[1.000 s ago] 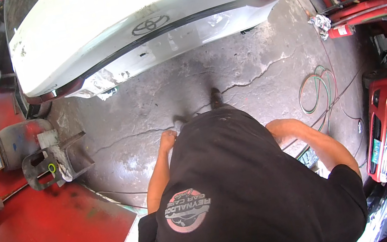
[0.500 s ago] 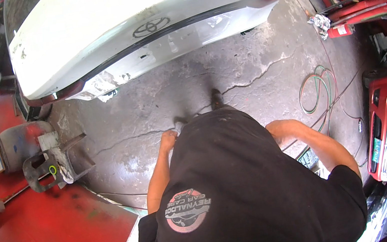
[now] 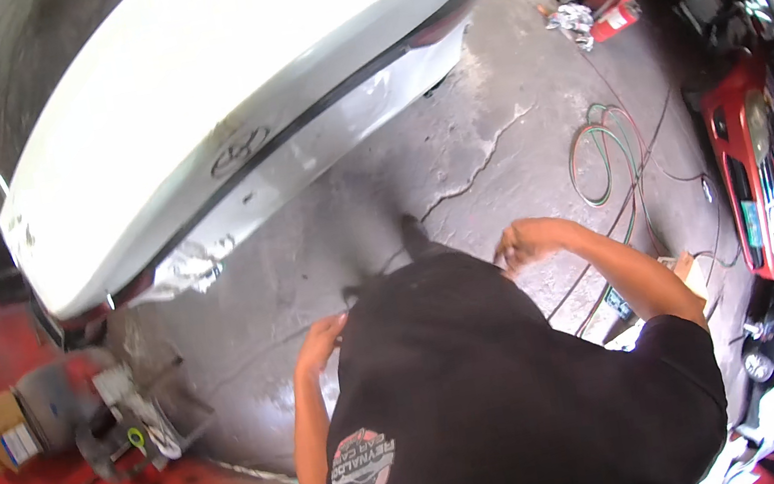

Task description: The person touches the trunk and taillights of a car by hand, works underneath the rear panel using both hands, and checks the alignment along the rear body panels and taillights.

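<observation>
My left hand (image 3: 324, 341) hangs beside my waist, close to the dark shirt (image 3: 493, 397). Its fingers are blurred and partly hidden, so I cannot tell their pose or whether they hold anything. On the other side, my right hand (image 3: 531, 241) is raised a little in front of my hip, elbow bent. Its fingers are loosely bent and apart, with nothing visible between them. Ahead of me stands the rear of a white car (image 3: 324, 100), with scuffed patches along its bumper (image 3: 296, 180). Neither hand touches the car.
Coiled hoses (image 3: 588, 169) and cables lie on the cracked concrete floor (image 3: 454, 150) to the right. Beyond them rests a red car front part (image 3: 746, 175). A cardboard box (image 3: 2, 430) and grey parts (image 3: 132, 424) are at left. A red cylinder (image 3: 614, 24) lies far right.
The view has turned, so the white car now sits slanted and further left. My right hand has risen forward with its fingers more visible. The left hand remains beside my waist.
</observation>
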Demonstrator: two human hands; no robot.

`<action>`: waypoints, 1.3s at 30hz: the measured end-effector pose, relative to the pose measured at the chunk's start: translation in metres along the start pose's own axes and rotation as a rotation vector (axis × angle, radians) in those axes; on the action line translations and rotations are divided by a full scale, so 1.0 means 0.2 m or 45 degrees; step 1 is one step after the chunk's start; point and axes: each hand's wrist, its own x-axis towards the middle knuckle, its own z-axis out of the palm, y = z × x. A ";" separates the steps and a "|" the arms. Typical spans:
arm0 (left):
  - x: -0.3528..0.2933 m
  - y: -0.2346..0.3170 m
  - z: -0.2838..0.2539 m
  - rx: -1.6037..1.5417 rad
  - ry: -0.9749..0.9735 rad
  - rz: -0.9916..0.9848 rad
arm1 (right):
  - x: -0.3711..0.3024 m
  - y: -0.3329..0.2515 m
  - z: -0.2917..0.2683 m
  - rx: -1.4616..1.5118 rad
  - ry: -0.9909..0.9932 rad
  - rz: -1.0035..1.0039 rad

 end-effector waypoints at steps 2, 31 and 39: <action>-0.04 0.08 -0.07 -0.088 -0.049 0.056 | 0.13 0.16 0.02 0.223 0.384 0.015; -0.56 1.39 0.43 0.876 -0.567 1.351 | -0.39 -0.95 -0.48 1.001 1.188 -1.008; -0.73 1.14 0.35 -0.379 -0.657 1.290 | 0.23 -0.56 -0.27 0.679 0.848 -0.376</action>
